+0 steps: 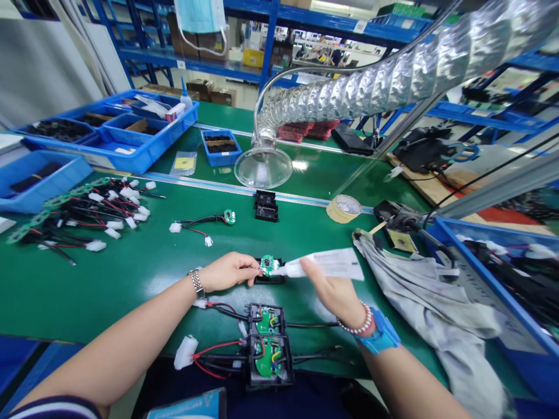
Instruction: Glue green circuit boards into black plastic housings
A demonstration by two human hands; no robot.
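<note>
Between the fingertips of my left hand (231, 271) is the edge of a small green circuit board (268, 265). The board sits over a black plastic case (275, 279) on the bench. My right hand (334, 291) is closed around a white glue tube (338, 265), its nozzle pointing left and reaching the board's right side. Whether glue is coming out is too small to tell. Closer to me lie two black cases (267, 347) with green boards and cables inside. Farther off are a wired board (229, 217) and some black case parts (266, 206).
Wired boards with white connectors (109, 209) are heaped at left, near blue bins (152, 154). A foil extraction duct (349, 99) ends in a clear hood (263, 167) above the bench. A tape roll (344, 208), grey cloth (419, 291) and blue bin (502, 302) are at right.
</note>
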